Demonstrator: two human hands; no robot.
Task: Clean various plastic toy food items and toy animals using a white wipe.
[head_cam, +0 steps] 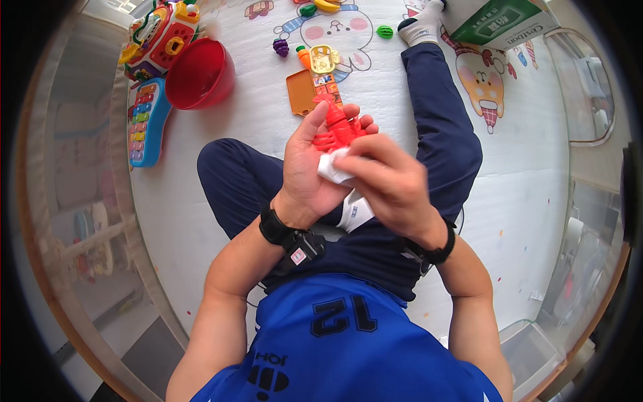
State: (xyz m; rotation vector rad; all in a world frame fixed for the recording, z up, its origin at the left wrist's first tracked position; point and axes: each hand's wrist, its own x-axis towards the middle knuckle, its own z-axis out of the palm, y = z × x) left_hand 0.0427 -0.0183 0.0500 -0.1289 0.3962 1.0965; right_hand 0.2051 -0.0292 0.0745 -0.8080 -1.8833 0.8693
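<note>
A red plastic toy lobster (339, 128) rests in my left hand (306, 166), which is palm up with its fingers curled around the toy. My right hand (389, 183) pinches a crumpled white tissue or wipe (332, 167) against the lower end of the lobster. The right hand is slightly blurred. Just beyond the fingertips lie an orange plastic toy tray (301, 93) and a strip of picture tiles (325, 85), partly hidden by the lobster. A small yellow toy basket (322, 59) and a toy carrot (303, 57) sit past them.
A red plastic bowl (201, 75) stands at the left beside a toy xylophone (145, 125) and a red activity cube (168, 40). Toy grapes (281, 47), a toy watermelon (385, 32) and toy bananas (327, 5) lie farther off. A cardboard carton (497, 22) is at upper right. Mesh playpen walls (85, 166) surround the mat.
</note>
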